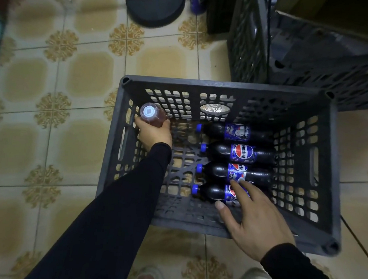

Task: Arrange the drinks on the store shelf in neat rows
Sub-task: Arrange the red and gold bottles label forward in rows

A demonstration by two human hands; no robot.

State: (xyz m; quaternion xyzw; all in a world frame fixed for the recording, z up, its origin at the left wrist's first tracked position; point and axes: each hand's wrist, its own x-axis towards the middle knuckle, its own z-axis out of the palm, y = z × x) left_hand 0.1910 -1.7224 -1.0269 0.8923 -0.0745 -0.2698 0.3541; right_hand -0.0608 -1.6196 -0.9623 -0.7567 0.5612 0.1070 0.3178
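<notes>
Left hand [153,133] gripping a reddish bottle [152,115]; right hand [253,217], fingers spread wide, over cola bottles [218,192] in the crate [334,173].

reddish drink bottle [152,116]: upright, white cap toward camera, far-left corner of crate, label unreadable, possibly tea | four Pepsi bottles [237,163]: dark cola, blue caps pointing left, lying side by side, crate's right half

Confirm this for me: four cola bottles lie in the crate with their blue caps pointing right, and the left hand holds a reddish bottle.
Not quite. The head view shows the four cola bottles lying in the crate with their blue caps pointing left, not right. The left hand does hold a reddish bottle.
</notes>
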